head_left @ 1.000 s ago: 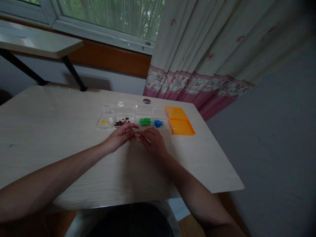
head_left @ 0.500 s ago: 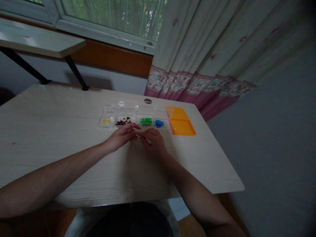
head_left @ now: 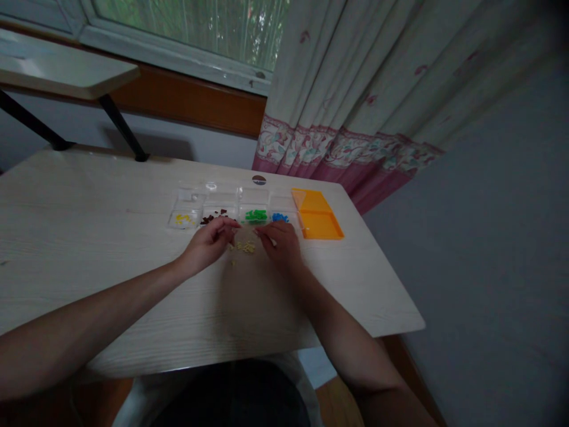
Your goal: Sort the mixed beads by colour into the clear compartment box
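Fingers, left hand and right hand: bent, any hold too small to tell. Still loose, between and slightly nearer: pale bits. Already in clear boxes beyond: yellow bits, brown bits, green bits, blue bits.

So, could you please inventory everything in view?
Desk: one, pale, centre
Disc: one, dark, far edge
Clear boxes: four, transparent, desk
Yellow pieces: several, yellow, leftmost box
Brown pieces: many, brown, second box
Green pieces: many, green, third box
Blue pieces: many, blue, fourth box
Cream pieces: many, cream, before boxes
Orange box: one, orange, desk's right
Shelf: one, pale, left
Window: one, pale-framed, top
Curtain: one, cream-pink, upper right
Side wall: one, grey, right
Left hand: one, bare, beside cream pieces
Right hand: one, bare, beside cream pieces
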`<state>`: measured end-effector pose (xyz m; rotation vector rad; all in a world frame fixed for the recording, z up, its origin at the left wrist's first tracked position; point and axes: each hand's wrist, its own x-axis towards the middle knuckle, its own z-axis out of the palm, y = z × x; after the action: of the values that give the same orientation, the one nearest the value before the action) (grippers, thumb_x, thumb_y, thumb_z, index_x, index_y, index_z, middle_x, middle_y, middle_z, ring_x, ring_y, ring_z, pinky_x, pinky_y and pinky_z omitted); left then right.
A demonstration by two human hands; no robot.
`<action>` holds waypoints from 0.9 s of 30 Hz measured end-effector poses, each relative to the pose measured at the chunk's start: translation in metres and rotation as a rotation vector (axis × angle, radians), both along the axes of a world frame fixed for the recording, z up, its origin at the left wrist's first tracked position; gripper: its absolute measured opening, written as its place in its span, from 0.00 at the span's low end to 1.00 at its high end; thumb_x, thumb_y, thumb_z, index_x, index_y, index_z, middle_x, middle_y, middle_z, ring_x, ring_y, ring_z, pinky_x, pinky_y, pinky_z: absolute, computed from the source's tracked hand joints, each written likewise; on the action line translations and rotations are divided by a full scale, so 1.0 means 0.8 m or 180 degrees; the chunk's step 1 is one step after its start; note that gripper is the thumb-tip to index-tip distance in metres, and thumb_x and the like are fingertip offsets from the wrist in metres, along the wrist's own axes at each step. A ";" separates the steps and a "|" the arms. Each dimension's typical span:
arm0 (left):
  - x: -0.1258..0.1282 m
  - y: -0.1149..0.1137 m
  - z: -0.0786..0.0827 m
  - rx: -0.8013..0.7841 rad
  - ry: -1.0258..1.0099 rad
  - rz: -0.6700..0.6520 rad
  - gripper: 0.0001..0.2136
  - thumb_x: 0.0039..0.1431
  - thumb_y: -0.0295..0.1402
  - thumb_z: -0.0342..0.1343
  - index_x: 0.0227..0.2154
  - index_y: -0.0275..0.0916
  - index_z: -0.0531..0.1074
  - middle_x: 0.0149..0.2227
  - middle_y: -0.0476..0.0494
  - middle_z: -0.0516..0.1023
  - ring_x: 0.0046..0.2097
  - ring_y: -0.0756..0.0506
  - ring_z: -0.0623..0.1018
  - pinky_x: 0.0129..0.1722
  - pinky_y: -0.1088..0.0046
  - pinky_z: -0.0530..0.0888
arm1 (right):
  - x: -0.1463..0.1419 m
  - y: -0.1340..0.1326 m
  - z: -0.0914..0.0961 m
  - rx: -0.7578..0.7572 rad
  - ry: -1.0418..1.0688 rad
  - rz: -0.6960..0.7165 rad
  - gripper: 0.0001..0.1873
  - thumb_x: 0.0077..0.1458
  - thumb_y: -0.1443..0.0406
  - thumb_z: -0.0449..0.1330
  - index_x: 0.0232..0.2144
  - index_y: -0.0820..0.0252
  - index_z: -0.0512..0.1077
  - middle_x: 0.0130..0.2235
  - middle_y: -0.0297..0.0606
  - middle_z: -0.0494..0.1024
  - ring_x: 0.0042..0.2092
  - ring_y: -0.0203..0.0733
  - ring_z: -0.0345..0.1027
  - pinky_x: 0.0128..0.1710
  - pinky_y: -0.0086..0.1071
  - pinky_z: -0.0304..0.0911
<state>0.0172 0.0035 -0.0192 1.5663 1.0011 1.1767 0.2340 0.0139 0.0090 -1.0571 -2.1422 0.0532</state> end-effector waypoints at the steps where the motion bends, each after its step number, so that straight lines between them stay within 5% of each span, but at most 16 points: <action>1: -0.002 0.000 0.002 0.0203 0.0381 0.0118 0.11 0.65 0.38 0.50 0.46 0.40 0.70 0.30 0.49 0.73 0.30 0.50 0.72 0.30 0.75 0.66 | 0.007 0.004 0.003 -0.0028 -0.0086 -0.0229 0.12 0.63 0.62 0.56 0.37 0.57 0.79 0.35 0.39 0.80 0.39 0.40 0.70 0.43 0.35 0.60; 7: -0.007 -0.005 0.018 0.1122 0.1922 0.0128 0.13 0.65 0.39 0.48 0.46 0.40 0.71 0.34 0.46 0.72 0.35 0.48 0.71 0.35 0.72 0.67 | 0.054 0.024 0.023 -0.0292 -0.0746 -0.1670 0.15 0.65 0.60 0.53 0.41 0.55 0.79 0.39 0.41 0.80 0.44 0.45 0.65 0.44 0.37 0.52; 13: -0.007 -0.012 0.030 0.1710 0.3427 -0.0191 0.26 0.52 0.61 0.55 0.27 0.39 0.71 0.31 0.43 0.72 0.38 0.42 0.72 0.37 0.66 0.65 | 0.092 0.032 0.032 -0.0688 -0.0988 -0.2815 0.17 0.63 0.60 0.51 0.41 0.58 0.79 0.44 0.46 0.78 0.48 0.51 0.62 0.43 0.40 0.50; 19: -0.007 -0.017 0.035 0.1543 0.3842 -0.0388 0.27 0.57 0.60 0.48 0.23 0.39 0.71 0.27 0.44 0.71 0.33 0.44 0.72 0.33 0.68 0.62 | 0.097 0.035 0.025 -0.1128 -0.1162 -0.2976 0.18 0.63 0.62 0.50 0.40 0.60 0.80 0.46 0.49 0.76 0.50 0.52 0.60 0.44 0.41 0.52; 27: -0.006 -0.019 0.038 0.1392 0.3630 -0.0546 0.23 0.60 0.54 0.51 0.24 0.39 0.72 0.27 0.44 0.72 0.32 0.45 0.72 0.32 0.70 0.63 | 0.092 0.034 0.024 -0.0717 -0.0890 -0.2803 0.19 0.63 0.63 0.48 0.41 0.61 0.78 0.45 0.51 0.76 0.47 0.53 0.61 0.42 0.42 0.54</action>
<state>0.0126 -0.0115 0.0114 2.7162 1.2842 0.2911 0.3072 0.0409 0.0281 -2.1547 -1.7368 -0.2891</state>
